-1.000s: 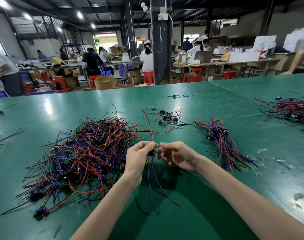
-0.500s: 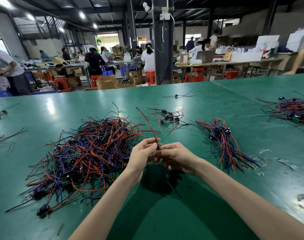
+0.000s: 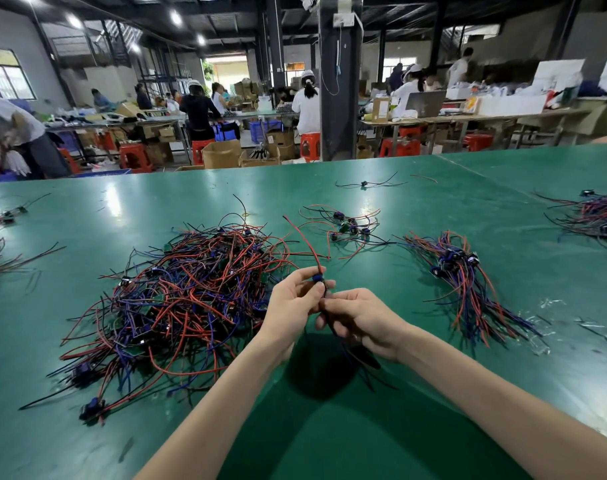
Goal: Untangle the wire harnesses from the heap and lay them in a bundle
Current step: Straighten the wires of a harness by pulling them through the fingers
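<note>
A big tangled heap of red, blue and black wire harnesses (image 3: 177, 299) lies on the green table (image 3: 399, 209), left of centre. A combed bundle of harnesses (image 3: 468, 285) lies to the right. Between them my left hand (image 3: 295, 303) pinches the small blue connector of one harness (image 3: 317, 278), whose red wire (image 3: 304, 240) sticks up and away. My right hand (image 3: 361, 320) grips the dark wires of that harness just below the connector; their ends trail down toward me.
A small loose group of harnesses (image 3: 347, 226) lies behind my hands, and a single one (image 3: 364, 183) farther back. Another pile (image 3: 596, 216) sits at the right edge, stray wires (image 3: 1, 258) at the left. People work at benches beyond the table.
My hands have come closer together and lifted slightly. The right hand has closed round the dangling dark wires, and the red wire now points up and to the left.
</note>
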